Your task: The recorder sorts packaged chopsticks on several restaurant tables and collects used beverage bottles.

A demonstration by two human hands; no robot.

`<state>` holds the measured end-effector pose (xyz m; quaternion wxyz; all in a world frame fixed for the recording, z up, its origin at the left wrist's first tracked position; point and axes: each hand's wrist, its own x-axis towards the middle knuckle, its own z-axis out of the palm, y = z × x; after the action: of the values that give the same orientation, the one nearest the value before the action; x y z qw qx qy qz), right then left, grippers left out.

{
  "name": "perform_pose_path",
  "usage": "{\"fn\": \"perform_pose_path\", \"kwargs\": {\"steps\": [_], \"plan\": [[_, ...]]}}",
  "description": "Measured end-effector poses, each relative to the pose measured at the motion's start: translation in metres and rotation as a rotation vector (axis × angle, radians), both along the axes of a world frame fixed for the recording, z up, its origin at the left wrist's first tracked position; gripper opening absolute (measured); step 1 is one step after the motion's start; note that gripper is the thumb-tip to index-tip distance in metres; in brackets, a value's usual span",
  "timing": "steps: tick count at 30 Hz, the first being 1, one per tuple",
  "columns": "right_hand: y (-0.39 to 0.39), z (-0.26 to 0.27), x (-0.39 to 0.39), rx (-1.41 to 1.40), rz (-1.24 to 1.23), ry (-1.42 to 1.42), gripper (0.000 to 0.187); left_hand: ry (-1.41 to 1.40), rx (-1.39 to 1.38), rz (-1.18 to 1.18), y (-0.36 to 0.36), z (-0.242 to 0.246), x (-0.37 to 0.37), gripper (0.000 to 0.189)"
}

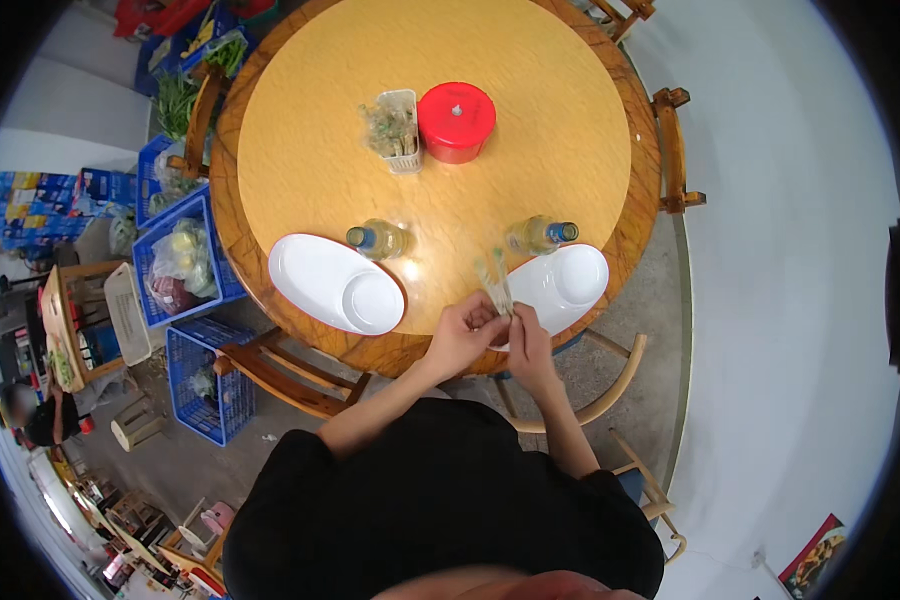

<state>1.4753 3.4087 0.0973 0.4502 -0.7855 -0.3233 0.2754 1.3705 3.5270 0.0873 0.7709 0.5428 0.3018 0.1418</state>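
Observation:
My left hand (465, 334) and my right hand (529, 343) meet at the near edge of the round table. Both grip the lower end of slim clear-wrapped sticks (501, 289), perhaps packaged chopsticks, whose greenish upper ends fan apart. Under and beside my right hand lies a white oval divided plate (547, 289) with a round compartment. A matching divided plate (311, 274) rests to the left. One glass bottle (382, 240) stands by each plate, the other bottle (536, 235) being at the right. Farther back, a white plastic basket (403, 163) holds several similar wrapped sticks.
A red lidded round container (456, 124) touches the basket. Wooden chairs (292, 375) surround the wooden table (435, 202). Blue plastic crates (210, 382) with bagged vegetables line the left side. A person (49, 416) is at the far left; a white wall (780, 262) runs along the right.

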Motion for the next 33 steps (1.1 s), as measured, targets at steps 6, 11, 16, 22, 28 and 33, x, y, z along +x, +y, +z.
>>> {"fn": "perform_pose_path", "kwargs": {"steps": [6, 11, 16, 22, 28, 33], "plan": [[0.027, 0.008, 0.013, 0.008, 0.186, 0.149, 0.026, -0.089, -0.426, 0.073, 0.051, 0.025, -0.013, 0.019], [0.061, 0.053, 0.001, 0.599, -0.208, 0.975, 0.028, -0.409, -0.731, 0.232, 0.071, 0.043, 0.0, 0.014], [0.126, 0.054, 0.016, 0.448, -0.368, 0.408, 0.027, -0.382, -0.658, 0.088, 0.075, 0.044, 0.008, 0.033], [0.231, -0.008, 0.063, 0.267, -0.251, -0.158, 0.027, -0.007, -0.352, -0.24, 0.07, 0.008, -0.079, 0.029], [0.301, -0.068, 0.064, 0.307, 0.044, -0.445, 0.02, 0.426, -0.225, 0.265, 0.102, -0.086, -0.207, 0.021], [0.322, -0.096, 0.07, 0.018, 0.07, -0.369, 0.021, 0.71, 0.534, 0.773, 0.19, -0.183, -0.284, 0.027]]}}
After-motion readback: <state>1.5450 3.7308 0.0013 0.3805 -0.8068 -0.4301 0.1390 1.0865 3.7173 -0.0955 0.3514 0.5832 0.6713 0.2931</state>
